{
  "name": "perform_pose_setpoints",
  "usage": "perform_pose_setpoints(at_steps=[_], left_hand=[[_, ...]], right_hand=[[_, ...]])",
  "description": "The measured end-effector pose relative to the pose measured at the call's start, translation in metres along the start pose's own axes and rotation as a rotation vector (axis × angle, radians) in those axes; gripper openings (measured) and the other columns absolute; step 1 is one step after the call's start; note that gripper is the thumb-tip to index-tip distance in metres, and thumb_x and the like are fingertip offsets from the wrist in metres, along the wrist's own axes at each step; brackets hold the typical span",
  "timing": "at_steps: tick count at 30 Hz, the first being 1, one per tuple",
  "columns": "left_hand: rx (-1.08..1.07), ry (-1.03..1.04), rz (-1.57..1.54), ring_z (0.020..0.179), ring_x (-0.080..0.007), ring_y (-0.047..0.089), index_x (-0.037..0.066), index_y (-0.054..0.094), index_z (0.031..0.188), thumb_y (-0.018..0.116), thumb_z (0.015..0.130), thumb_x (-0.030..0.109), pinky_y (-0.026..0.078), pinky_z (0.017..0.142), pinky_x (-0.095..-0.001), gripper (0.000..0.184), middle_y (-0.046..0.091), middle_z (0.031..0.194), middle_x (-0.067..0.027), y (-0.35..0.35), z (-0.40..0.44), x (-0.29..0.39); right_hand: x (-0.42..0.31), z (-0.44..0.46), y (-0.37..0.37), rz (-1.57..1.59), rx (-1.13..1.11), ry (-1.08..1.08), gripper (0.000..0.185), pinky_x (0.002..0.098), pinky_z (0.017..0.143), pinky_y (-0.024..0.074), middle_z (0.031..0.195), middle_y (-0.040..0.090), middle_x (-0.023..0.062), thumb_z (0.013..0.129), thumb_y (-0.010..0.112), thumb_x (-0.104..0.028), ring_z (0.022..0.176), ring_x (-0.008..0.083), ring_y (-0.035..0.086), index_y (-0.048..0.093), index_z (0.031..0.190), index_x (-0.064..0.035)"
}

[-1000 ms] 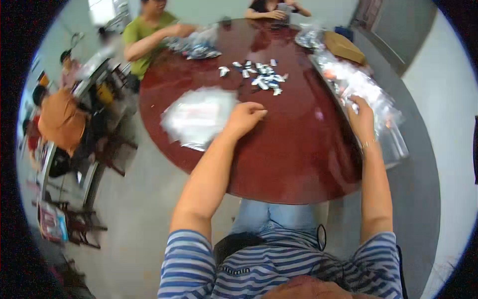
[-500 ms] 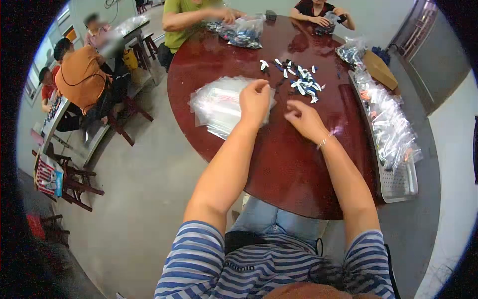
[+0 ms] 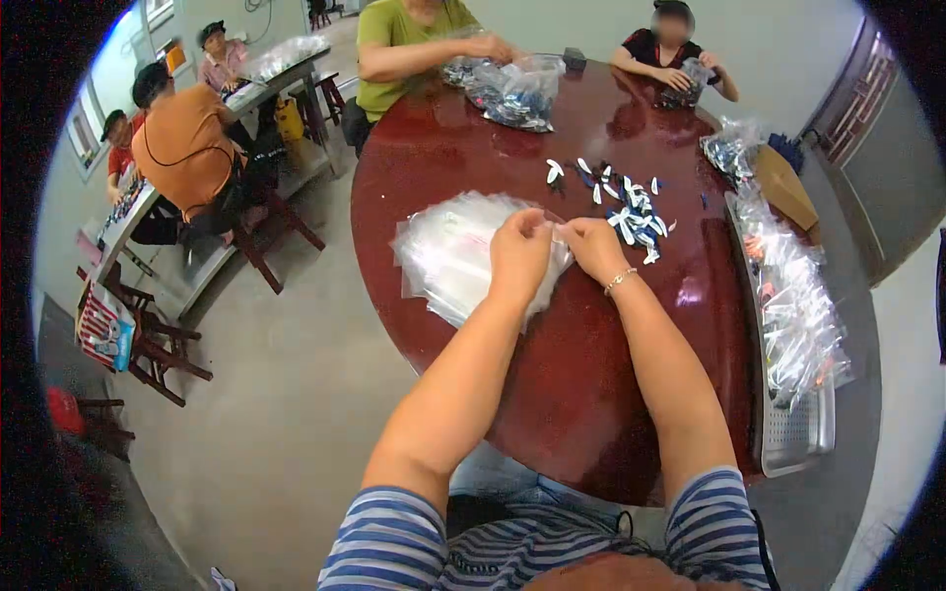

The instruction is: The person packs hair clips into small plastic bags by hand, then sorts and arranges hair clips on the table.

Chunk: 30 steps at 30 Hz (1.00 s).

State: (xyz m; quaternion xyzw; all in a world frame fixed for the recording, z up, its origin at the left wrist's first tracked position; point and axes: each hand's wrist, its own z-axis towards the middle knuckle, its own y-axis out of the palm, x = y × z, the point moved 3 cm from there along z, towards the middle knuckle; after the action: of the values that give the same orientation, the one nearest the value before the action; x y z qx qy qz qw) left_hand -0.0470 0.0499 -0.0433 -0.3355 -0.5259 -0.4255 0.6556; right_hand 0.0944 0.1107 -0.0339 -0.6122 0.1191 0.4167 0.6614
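Observation:
A spread pile of clear plastic bags (image 3: 445,254) lies on the dark red round table (image 3: 581,394). At the pile's right side my left hand (image 3: 520,258) is closed, its thumb and fingers pinching the edge of a clear plastic bag (image 3: 560,258). My right hand (image 3: 597,250), with a bracelet at the wrist, pinches the same bag close beside it; the fingertips of both hands nearly meet. Just beyond my right hand lie scattered small white and dark blue pieces (image 3: 636,219), whose exact kind I cannot make out.
A metal tray (image 3: 800,433) along the right edge bears filled clear bags (image 3: 793,305). A cardboard box (image 3: 785,187) stands behind them. Across the table, a person in green (image 3: 409,49) handles bulging bags (image 3: 517,94), and another in black (image 3: 670,59) holds a bag. More people sit at left.
My right hand has moved left to meet my left hand, and both now pinch a bag's edge. The view has shifted, so the table sits lower and further right.

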Motion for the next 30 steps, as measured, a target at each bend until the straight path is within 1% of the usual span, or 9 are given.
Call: perform_pose_setpoints(at_steps=[4, 8, 11, 14, 21, 23, 24, 27, 30], left_hand=[[-0.028, 0.078, 0.098, 0.089, -0.0170, 0.064, -0.004, 0.062, 0.110, 0.065, 0.084, 0.013, 0.049, 0.080, -0.0282, 0.031, 0.068, 0.098, -0.0121, 0.003, -0.002, 0.000], [-0.096, 0.101, 0.271, 0.089, -0.0186, 0.064, -0.005, 0.059, 0.115, 0.066, 0.083, 0.014, 0.050, 0.079, -0.0290, 0.038, 0.068, 0.098, -0.0128, 0.005, -0.006, 0.002], [-0.112, 0.101, 0.273, 0.090, -0.0188, 0.064, -0.004, 0.059, 0.116, 0.066, 0.083, 0.015, 0.050, 0.080, -0.0291, 0.039, 0.068, 0.099, -0.0128, 0.003, -0.008, 0.006], [-0.116, 0.135, 0.245, 0.090, -0.0187, 0.064, -0.003, 0.061, 0.115, 0.066, 0.083, 0.019, 0.050, 0.080, -0.0298, 0.039, 0.068, 0.099, -0.0131, 0.006, -0.011, 0.005], [-0.236, 0.166, 0.453, 0.096, -0.0290, 0.065, -0.002, 0.066, 0.103, 0.073, 0.076, 0.040, 0.049, 0.086, -0.0350, 0.050, 0.068, 0.101, -0.0187, 0.020, -0.029, 0.045], [-0.328, 0.122, 0.131, 0.091, -0.0233, 0.065, -0.003, 0.066, 0.102, 0.072, 0.080, 0.036, 0.049, 0.083, -0.0330, 0.046, 0.068, 0.098, -0.0155, 0.024, -0.031, 0.039], [-0.339, -0.030, 0.064, 0.084, -0.0116, 0.060, -0.002, 0.064, 0.111, 0.065, 0.088, 0.023, 0.050, 0.074, -0.0260, 0.034, 0.066, 0.098, -0.0087, 0.023, -0.039, 0.057], [-0.188, -0.085, -0.340, 0.079, -0.0120, 0.060, -0.004, 0.061, 0.110, 0.055, 0.095, 0.018, 0.049, 0.071, -0.0244, 0.028, 0.066, 0.091, -0.0068, 0.017, -0.028, 0.039], [-0.113, -0.175, -0.371, 0.078, -0.0129, 0.060, -0.003, 0.062, 0.105, 0.054, 0.095, 0.021, 0.049, 0.071, -0.0243, 0.027, 0.066, 0.093, -0.0079, 0.003, -0.023, 0.044]], right_hand=[[-0.003, -0.008, -0.008, -0.165, 0.091, -0.189, 0.025, 0.0428, 0.075, 0.0482, 0.087, 0.063, 0.0196, 0.089, 0.055, -0.025, 0.085, 0.0362, 0.060, 0.069, 0.092, -0.0039], [0.018, -0.013, -0.023, -0.116, 0.386, -0.317, 0.025, 0.0405, 0.070, 0.0484, 0.082, 0.064, 0.0187, 0.091, 0.054, -0.023, 0.077, 0.0319, 0.062, 0.069, 0.096, -0.0042], [0.022, -0.022, -0.051, 0.355, 0.360, 0.040, 0.021, 0.0238, 0.059, 0.0458, 0.080, 0.064, 0.0016, 0.092, 0.055, -0.015, 0.066, 0.0086, 0.057, 0.069, 0.094, 0.0001], [0.027, -0.033, -0.069, 0.828, 0.424, 0.276, 0.013, 0.0221, 0.062, 0.0466, 0.081, 0.063, 0.0032, 0.092, 0.057, -0.012, 0.068, 0.0102, 0.057, 0.066, 0.092, -0.0018], [0.004, -0.037, -0.043, 1.286, 0.408, 0.256, 0.020, 0.0263, 0.067, 0.0519, 0.096, 0.064, 0.0132, 0.091, 0.053, -0.007, 0.083, 0.0185, 0.065, 0.050, 0.108, 0.0011], [-0.011, -0.043, -0.029, 1.296, 0.299, 0.219, 0.028, 0.0270, 0.069, 0.0523, 0.100, 0.063, 0.0155, 0.087, 0.056, -0.005, 0.087, 0.0207, 0.065, 0.046, 0.113, 0.0027], [-0.026, -0.051, -0.027, 1.274, 0.302, 0.276, 0.026, 0.0268, 0.070, 0.0521, 0.098, 0.062, 0.0143, 0.088, 0.056, -0.006, 0.085, 0.0196, 0.065, 0.047, 0.111, 0.0036], [-0.044, -0.065, -0.009, 1.238, 0.271, 0.310, 0.024, 0.0277, 0.066, 0.0504, 0.096, 0.063, 0.0132, 0.089, 0.057, -0.008, 0.078, 0.0151, 0.061, 0.049, 0.110, 0.0024], [-0.045, -0.066, 0.004, 1.098, 0.114, 0.266, 0.027, 0.0282, 0.066, 0.0496, 0.093, 0.064, 0.0116, 0.088, 0.059, -0.010, 0.079, 0.0139, 0.060, 0.048, 0.111, 0.0015]])
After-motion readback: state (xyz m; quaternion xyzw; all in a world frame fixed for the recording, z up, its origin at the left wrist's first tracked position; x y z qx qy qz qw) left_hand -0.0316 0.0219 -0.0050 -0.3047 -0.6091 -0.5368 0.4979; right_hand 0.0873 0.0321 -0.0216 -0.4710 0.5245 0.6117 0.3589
